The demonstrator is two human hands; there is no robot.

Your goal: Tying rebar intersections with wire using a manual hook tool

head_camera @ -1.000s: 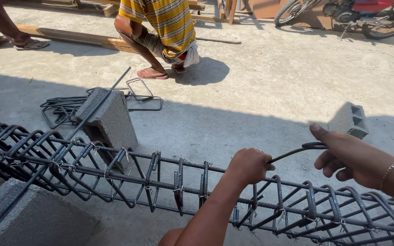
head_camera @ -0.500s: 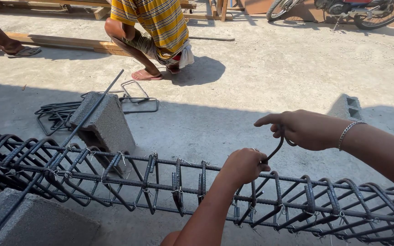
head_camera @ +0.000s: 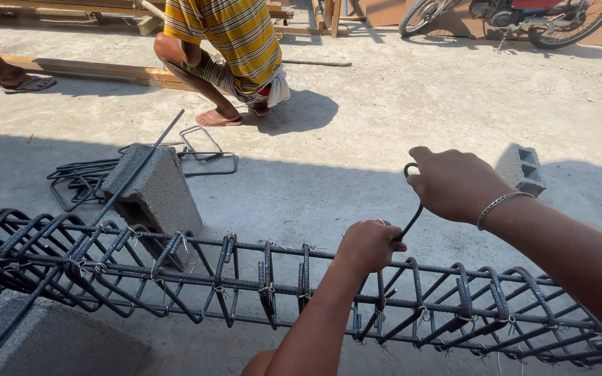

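Observation:
A long cage of dark steel bars and stirrups [head_camera: 175, 271] tied with thin wire lies across the lower part of the head view. My left hand [head_camera: 371, 244] is closed in a fist on the cage's top bar, around the lower end of a bent metal hook tool [head_camera: 411, 216]. My right hand [head_camera: 454, 184] grips the looped upper end of that tool, just above and right of the left fist. A bracelet sits on my right wrist.
A concrete block [head_camera: 155, 191] props the cage, with another [head_camera: 43, 341] at the lower left and a third [head_camera: 520, 167] behind my right hand. Loose bent stirrups [head_camera: 203, 157] lie on the concrete. A crouching person in a striped shirt [head_camera: 224, 42], timber planks [head_camera: 85, 68] and a motorbike [head_camera: 517, 14] are beyond.
My right hand has swung the tool's handle from the right over to a raised position above the left fist. My left hand has stayed on the cage.

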